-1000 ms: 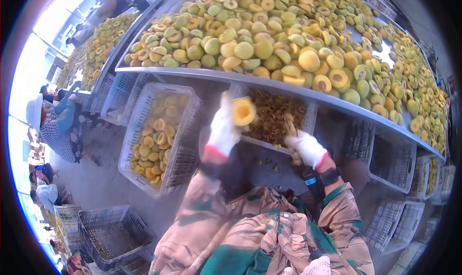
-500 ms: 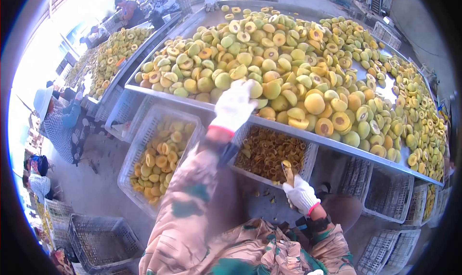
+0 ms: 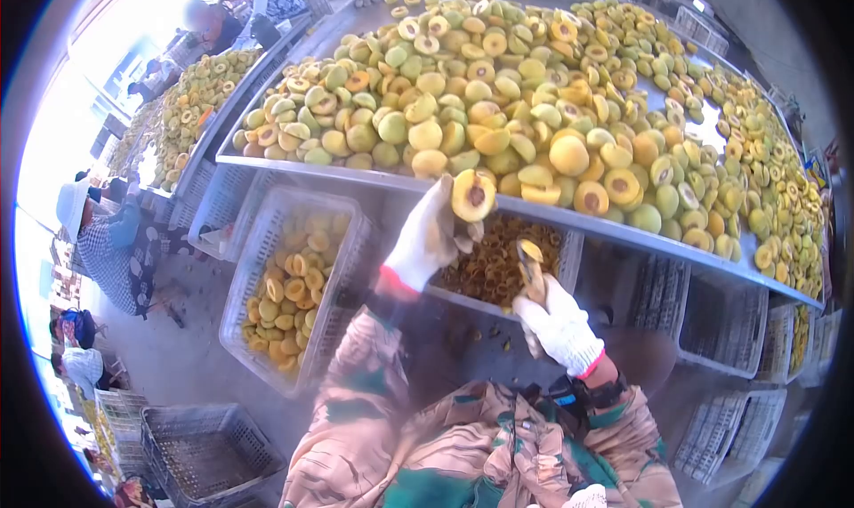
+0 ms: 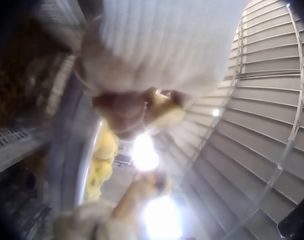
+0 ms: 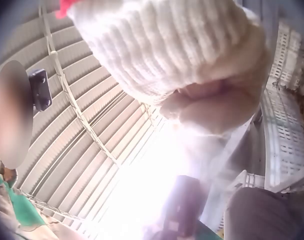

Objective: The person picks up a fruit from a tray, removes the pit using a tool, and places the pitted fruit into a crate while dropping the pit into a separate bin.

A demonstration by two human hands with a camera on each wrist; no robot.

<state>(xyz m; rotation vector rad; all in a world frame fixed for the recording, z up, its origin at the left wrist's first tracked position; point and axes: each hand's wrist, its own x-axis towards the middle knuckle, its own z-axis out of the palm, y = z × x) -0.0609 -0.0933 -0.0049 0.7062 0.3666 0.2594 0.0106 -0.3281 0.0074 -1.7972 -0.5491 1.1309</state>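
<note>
In a white glove, the left hand (image 3: 424, 241) holds up a halved yellow fruit (image 3: 473, 196) just below the metal table's edge, its cut face and brown centre toward the head camera. The gloved right hand (image 3: 562, 327) grips a wooden-looking tool (image 3: 532, 277) whose tip has a curved piece at it. Beneath both hands sits a crate (image 3: 498, 306) of brown scraps. In the left wrist view the left glove (image 4: 167, 45) covers the top, with the fruit (image 4: 164, 111) partly hidden. The right glove (image 5: 177, 55) curls over in the right wrist view, the tool hidden there.
Halved fruits (image 3: 425, 134) are heaped across the metal table (image 3: 569, 207). A white crate (image 3: 233, 308) with yellow halves stands left. Other crates stand at right (image 3: 725, 366) and a dark crate (image 3: 169, 419) lower left. Several people work beyond, at left.
The left hand has come back from the heap on the table to the space before the edge, with a half in its fingers. The right hand has risen slightly with the tool.
</note>
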